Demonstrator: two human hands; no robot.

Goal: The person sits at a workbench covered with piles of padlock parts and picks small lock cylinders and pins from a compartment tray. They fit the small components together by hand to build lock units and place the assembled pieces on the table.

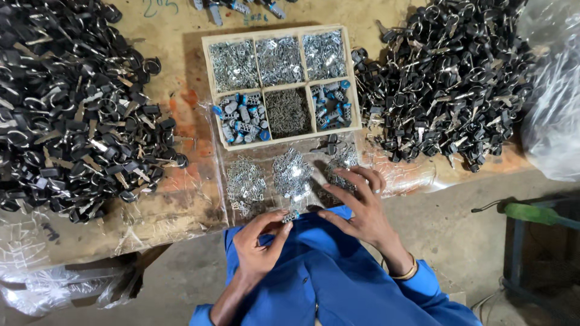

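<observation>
At the near edge of the workbench (175, 24), just above the blue-clad lap, the left hand (258, 240) pinches a small metal cylinder (290, 216) between thumb and fingertips, closed firmly on it. The wrist is bent upward, palm turned toward the body, and the forearm rises from the bottom of the view out of a blue sleeve (205, 315). The cylinder looks like a small lock barrel, though it is too small to be sure.

The right hand (360, 202) lies flat and spread just beside it, fingers apart, holding nothing; its fingertips rest on a scatter of small silvery parts (338, 175) on clear plastic sheeting (411, 175), and its thumb reaches toward the cylinder. A ring sits on one finger and a gold bangle (406, 273) circles the wrist.

Further out on the sheeting lie two more small heaps of silvery pieces (269, 178). Beyond them sits a wooden tray (356, 78) with six compartments: silvery pieces in the three far ones, blue-capped cylinders in the near left and near right, dark thin pins in the near middle. Large piles of black-headed keys (66, 115) flank the tray on both sides.
</observation>
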